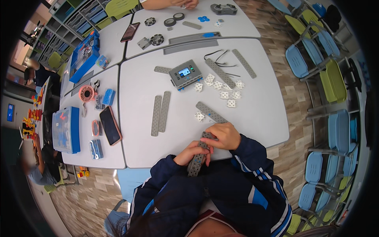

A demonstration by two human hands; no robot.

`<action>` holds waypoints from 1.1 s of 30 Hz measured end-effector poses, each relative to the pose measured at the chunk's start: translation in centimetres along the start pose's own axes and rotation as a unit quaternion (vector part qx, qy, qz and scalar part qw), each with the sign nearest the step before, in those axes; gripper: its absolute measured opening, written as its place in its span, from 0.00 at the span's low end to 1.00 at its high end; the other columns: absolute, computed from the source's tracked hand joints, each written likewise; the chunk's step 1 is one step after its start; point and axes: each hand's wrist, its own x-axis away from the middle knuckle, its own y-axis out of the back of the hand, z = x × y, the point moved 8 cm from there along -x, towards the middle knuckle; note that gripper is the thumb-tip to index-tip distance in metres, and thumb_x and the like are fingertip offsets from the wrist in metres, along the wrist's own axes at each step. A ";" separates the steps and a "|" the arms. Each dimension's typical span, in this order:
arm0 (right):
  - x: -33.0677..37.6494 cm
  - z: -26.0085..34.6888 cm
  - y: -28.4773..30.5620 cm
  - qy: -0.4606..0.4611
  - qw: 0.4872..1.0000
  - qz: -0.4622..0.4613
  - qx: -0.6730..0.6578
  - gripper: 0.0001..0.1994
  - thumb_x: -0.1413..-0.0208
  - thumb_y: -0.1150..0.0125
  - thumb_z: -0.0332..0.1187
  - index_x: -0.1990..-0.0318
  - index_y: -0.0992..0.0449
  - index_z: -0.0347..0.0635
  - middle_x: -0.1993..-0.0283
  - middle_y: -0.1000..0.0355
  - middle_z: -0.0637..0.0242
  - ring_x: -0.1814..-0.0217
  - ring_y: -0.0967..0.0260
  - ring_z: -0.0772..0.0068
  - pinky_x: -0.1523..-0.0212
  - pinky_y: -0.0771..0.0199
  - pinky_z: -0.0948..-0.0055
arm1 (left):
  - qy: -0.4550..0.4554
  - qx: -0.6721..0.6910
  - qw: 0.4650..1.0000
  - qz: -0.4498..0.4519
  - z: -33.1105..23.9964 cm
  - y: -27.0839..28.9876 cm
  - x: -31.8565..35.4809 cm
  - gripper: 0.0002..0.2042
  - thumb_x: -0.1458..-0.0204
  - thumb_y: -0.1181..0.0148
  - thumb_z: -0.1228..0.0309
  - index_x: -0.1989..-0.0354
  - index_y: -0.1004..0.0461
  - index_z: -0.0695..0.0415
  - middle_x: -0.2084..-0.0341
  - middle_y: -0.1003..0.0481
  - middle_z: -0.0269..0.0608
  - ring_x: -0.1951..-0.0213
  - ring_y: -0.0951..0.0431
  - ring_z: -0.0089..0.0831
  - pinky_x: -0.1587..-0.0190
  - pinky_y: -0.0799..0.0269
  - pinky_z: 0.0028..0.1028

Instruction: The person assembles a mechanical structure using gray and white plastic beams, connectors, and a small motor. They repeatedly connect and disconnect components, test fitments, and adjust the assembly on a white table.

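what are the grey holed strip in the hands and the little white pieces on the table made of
The grey strip held by both hands looks like matte moulded plastic: even colour, a regular grid of holes, no metallic shine. The white pieces also look like plastic, uniform white and identically shaped, though they are too small to be sure.

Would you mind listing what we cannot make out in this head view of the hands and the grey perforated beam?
- Middle of the grey beam: covered by left hand and right hand.
- What the right hand's fingers pinch: hidden beneath them.
- Controller screen: too small to read.
- White connectors: too small to tell apart.
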 end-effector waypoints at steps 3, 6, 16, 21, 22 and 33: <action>0.0 -0.2 -0.1 -0.007 1.000 0.011 -0.001 0.16 0.49 0.30 0.43 0.69 0.24 0.39 0.80 0.29 0.65 0.81 0.28 0.64 0.80 0.31 0.69 | -0.002 -0.008 1.000 0.004 0.0 0.2 0.0 0.09 0.44 0.50 0.68 0.61 0.29 0.59 0.79 0.22 0.47 0.77 0.29 0.24 0.71 0.37 0.22; 0.3 -0.4 -0.2 -0.009 1.000 0.023 0.006 0.14 0.48 0.31 0.42 0.68 0.24 0.39 0.79 0.28 0.64 0.79 0.27 0.62 0.78 0.29 0.69 | -0.009 -0.009 1.000 -0.024 -0.2 0.0 0.0 0.09 0.47 0.49 0.67 0.63 0.28 0.59 0.81 0.24 0.46 0.81 0.30 0.24 0.76 0.39 0.22; -2.2 -2.1 4.3 -0.156 0.982 -0.039 -0.099 0.12 0.40 0.42 0.31 0.50 0.24 0.39 0.71 0.26 0.61 0.73 0.27 0.70 0.70 0.27 0.73 | -0.076 -0.003 0.991 -0.112 -8.0 1.3 1.3 0.10 0.48 0.48 0.67 0.66 0.29 0.62 0.84 0.27 0.44 0.86 0.30 0.28 0.84 0.34 0.26; -8.3 -2.3 7.1 -0.148 0.977 -0.014 -0.156 0.12 0.35 0.51 0.31 0.47 0.27 0.44 0.79 0.35 0.69 0.77 0.36 0.78 0.72 0.35 0.75 | -0.103 -0.113 0.983 -0.097 -16.0 1.5 0.4 0.11 0.47 0.51 0.65 0.66 0.29 0.60 0.85 0.29 0.43 0.89 0.33 0.28 0.88 0.37 0.25; -9.7 -2.5 7.2 -0.153 0.976 -0.002 -0.154 0.12 0.35 0.51 0.31 0.47 0.27 0.44 0.79 0.37 0.70 0.78 0.38 0.79 0.73 0.37 0.76 | -0.112 -0.101 0.984 -0.090 -16.9 1.5 0.1 0.11 0.47 0.52 0.64 0.67 0.29 0.60 0.85 0.30 0.43 0.89 0.34 0.28 0.88 0.38 0.25; -14.2 -5.4 5.2 -0.121 0.987 -0.010 -0.109 0.11 0.36 0.51 0.26 0.50 0.25 0.44 0.74 0.30 0.68 0.74 0.36 0.80 0.70 0.36 0.77 | -0.094 0.025 0.994 -0.040 -18.7 1.7 -2.1 0.12 0.46 0.55 0.64 0.64 0.30 0.59 0.88 0.34 0.42 0.96 0.41 0.27 0.92 0.46 0.22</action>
